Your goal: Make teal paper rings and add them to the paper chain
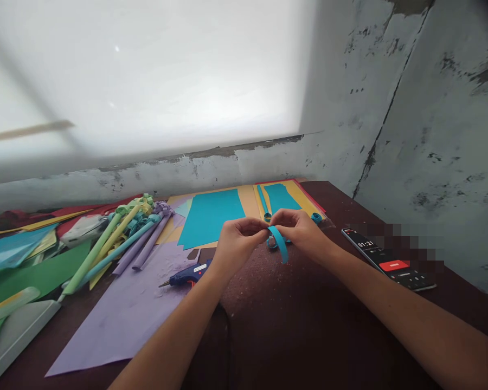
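My left hand (241, 239) and my right hand (299, 230) meet above the table, thumbs and forefingers pinched together. Between their fingertips is one end of a blue paper strip (280, 246), which curves down in an arc. Just behind the strip, small blue paper curls (271, 241) lie on the table, partly hidden by my fingers. A blue rolled paper tube (262, 199) lies beyond my hands, and another blue curl (316, 218) sits to the right of my right hand.
A blue glue gun (185, 275) rests on purple paper (117, 319) beside my left forearm. Blue sheets (213, 214) lie at the back. Rolled paper stems (101, 244) with curled tops are piled left. A phone (386, 262) lies right. A cord (229, 336) runs near my left arm.
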Demonstrator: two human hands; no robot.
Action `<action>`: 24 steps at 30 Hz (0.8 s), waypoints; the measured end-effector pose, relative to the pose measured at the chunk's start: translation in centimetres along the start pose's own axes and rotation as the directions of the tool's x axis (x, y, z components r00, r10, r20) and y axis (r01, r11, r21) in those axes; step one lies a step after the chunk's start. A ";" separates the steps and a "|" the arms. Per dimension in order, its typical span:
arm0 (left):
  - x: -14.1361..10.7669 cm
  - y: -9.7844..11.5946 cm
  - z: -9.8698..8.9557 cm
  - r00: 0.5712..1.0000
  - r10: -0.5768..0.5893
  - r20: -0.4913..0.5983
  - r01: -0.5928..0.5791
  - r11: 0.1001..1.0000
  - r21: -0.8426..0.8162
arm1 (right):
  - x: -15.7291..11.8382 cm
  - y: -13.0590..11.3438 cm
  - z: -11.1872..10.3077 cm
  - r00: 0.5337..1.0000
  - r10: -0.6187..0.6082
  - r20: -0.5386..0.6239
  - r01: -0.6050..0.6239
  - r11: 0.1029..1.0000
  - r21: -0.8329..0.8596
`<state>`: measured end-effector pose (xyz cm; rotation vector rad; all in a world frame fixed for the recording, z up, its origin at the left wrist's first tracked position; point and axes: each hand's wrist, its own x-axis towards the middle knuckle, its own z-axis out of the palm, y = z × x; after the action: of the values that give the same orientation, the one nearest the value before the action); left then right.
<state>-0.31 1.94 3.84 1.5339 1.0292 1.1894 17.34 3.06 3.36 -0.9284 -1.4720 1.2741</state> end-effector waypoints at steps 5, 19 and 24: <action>0.0 0.0 -0.2 1.000 -0.010 -0.018 0.010 1.000 0.029 | 0.1 0.0 0.0 0.999 -0.027 0.018 0.028 0.998 -0.049; -0.2 0.1 -0.2 0.997 0.073 -0.021 -0.070 0.987 0.146 | 0.1 0.3 -0.1 0.994 -0.111 0.013 0.112 0.971 -0.212; -0.2 0.4 -0.4 0.999 0.048 0.026 -0.051 0.988 0.146 | 0.1 0.4 -0.2 0.990 -0.143 0.012 0.142 0.965 -0.221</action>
<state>-0.67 1.69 4.20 1.6916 1.0900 1.1490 17.46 3.25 3.02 -0.9487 -1.6709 1.0171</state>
